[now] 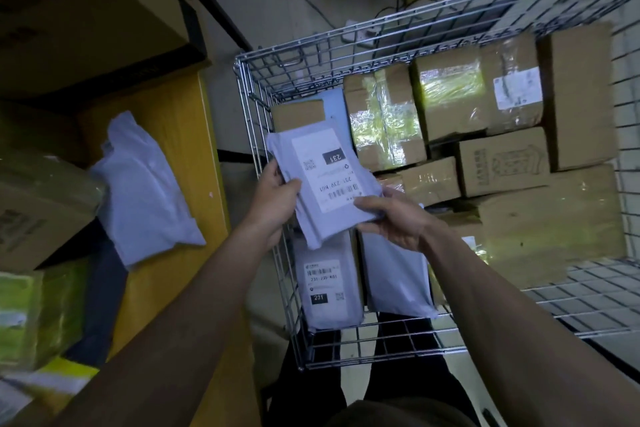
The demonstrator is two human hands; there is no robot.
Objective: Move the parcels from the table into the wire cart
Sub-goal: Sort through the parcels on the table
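Both hands held one grey poly mailer (pixel 325 180) over the near-left corner of the wire cart (pixel 263 121) — the left hand (pixel 273 208) pinched its left edge, the right hand (pixel 391 218) closed on its lower right corner, label facing up. Inside the cart, below the held mailer, two more grey mailers (pixel 329 284) lay side by side against the near wall; taped cardboard boxes (pixel 450 94) filled the far side. Left of the cart, another grey mailer (pixel 145 191) rested on the yellow table (pixel 187 121) among brown cartons (pixel 41 204).
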